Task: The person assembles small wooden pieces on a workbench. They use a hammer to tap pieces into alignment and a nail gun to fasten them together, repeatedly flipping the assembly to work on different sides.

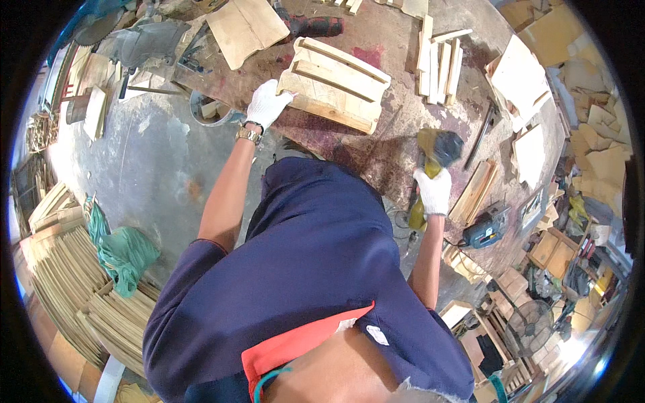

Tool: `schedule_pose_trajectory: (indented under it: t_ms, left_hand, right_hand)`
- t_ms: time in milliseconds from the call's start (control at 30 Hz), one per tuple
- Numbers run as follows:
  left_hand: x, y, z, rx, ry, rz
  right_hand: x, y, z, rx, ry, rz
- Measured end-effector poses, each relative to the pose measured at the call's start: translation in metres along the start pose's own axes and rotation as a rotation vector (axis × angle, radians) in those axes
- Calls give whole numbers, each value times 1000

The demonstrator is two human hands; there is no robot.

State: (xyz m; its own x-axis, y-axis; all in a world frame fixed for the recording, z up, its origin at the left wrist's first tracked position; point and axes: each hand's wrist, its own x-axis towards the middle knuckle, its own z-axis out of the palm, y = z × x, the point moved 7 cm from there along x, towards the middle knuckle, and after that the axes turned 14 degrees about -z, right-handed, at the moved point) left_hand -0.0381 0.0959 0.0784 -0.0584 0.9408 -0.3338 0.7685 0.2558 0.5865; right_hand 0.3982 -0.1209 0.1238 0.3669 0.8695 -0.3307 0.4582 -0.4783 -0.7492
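Left hand (268,103) grip clamps near-left corner of slatted wooden frame (336,84) on counter (376,158); frame's long axis runs left-right. Right hand (433,190) grip wraps yellow power sander (435,149), near frame, lower right of it.

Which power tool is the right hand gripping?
The yellow tool beside the wooden frame; the red drill and blue tool lie untouched.

Loose wood slats (440,60) on the workbench (390,144); green cloth (124,252) on floor
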Motion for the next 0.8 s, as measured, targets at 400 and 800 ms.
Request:
schedule_pose_trajectory:
  t_ms: [400,800]
  left_hand:
    - [-10,6,-4,-7,8,-73]
    - [-15,15,-8,12,55,-2]
  right_hand:
    - [-2,-55,51,316,-275,-127]
    - [-2,-99,68,459,-328,-207]
